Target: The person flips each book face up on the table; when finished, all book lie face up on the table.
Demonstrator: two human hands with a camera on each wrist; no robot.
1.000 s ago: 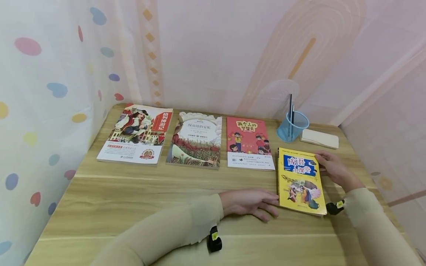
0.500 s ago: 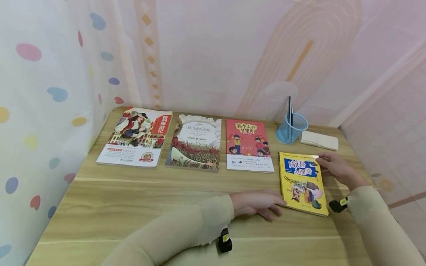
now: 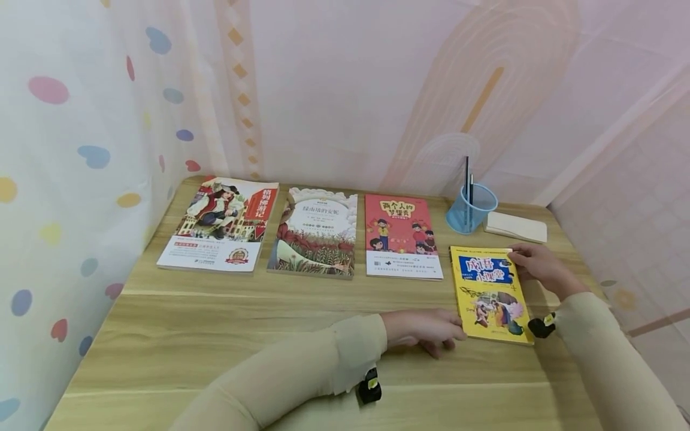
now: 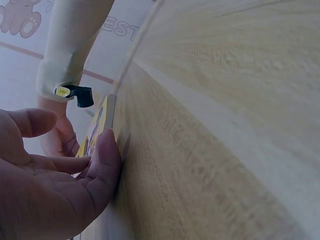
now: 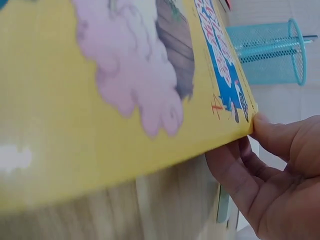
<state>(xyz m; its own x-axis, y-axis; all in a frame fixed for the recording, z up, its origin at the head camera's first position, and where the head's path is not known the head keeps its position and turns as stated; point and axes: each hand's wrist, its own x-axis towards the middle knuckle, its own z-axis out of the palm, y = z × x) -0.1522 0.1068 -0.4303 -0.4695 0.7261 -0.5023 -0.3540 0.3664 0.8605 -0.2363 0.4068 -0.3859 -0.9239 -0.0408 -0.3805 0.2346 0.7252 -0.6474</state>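
Observation:
A yellow paperback book (image 3: 489,308) with a blue title panel lies face up at the right of the table. The left hand (image 3: 423,329) is beside its lower left edge, fingertips touching it. In the left wrist view, that hand's fingers (image 4: 106,155) bend loosely at the book's corner. At the upper right corner, the right hand (image 3: 545,269) holds the book. The right wrist view shows the thumb (image 5: 272,134) on the corner and the other fingers tucked against the side edge, partly hidden beneath the cover.
Three more books lie in a row to the left: a red-and-white one (image 3: 218,224), a pale one with a field picture (image 3: 315,233) and a pink one (image 3: 403,233). Behind the yellow book stand a blue mesh pen cup (image 3: 471,208) and a cream block (image 3: 516,227).
The left hand has moved to the right along with the book's lower end, so the book has turned slightly. The right hand stays at the upper right corner.

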